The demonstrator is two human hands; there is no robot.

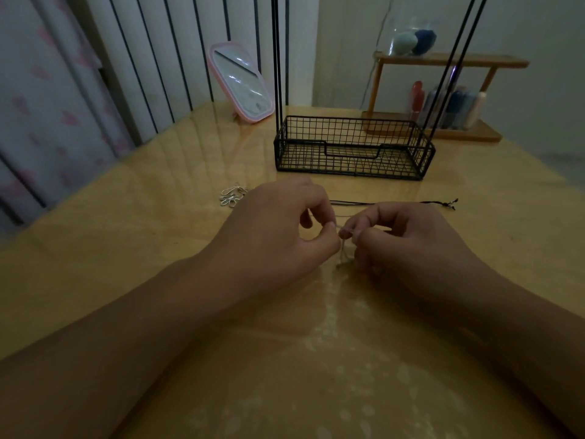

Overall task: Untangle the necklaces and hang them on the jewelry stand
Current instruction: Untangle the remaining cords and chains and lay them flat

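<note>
a: largest first. glossy wooden table (pixel 133 236) under everything. jewelry stand (pixel 353 147) at the far middle: black wire basket base, thin black uprights running out of the top of view. nothing seen hanging on the visible part.

b: noted. behind it?

a: pink mirror (pixel 242 83) propped to the left of the stand, wooden shelf (pixel 443 63) with bottles to the right. neither touched.

b: hands?

a: left hand (pixel 278 223) and right hand (pixel 408 236) close together near the table's middle, just in front of the stand. fingers of both curled, tips nearly meeting, each pinching a pale thin chain (pixel 343 245). short tail of it drooping to the table between the hands. too fine and too dim to tell where the knot sits.

b: other necklaces?

a: black cord necklace (pixel 392 203) lying stretched on the table just beyond the right hand, small clasp at its far right end. cannot tell whether tangled into the pale chain. silver loop pendant (pixel 232 195) lying apart, left of the left hand.

b: step in hand?

a: judged: untangling, early. hanging not yet begun.

b: next move needs?

a: judged: small, slack pulls at the pinched spot, easing strands apart rather than tugging. risk of tightening the knot. once free, lifting toward the uprights.
</note>
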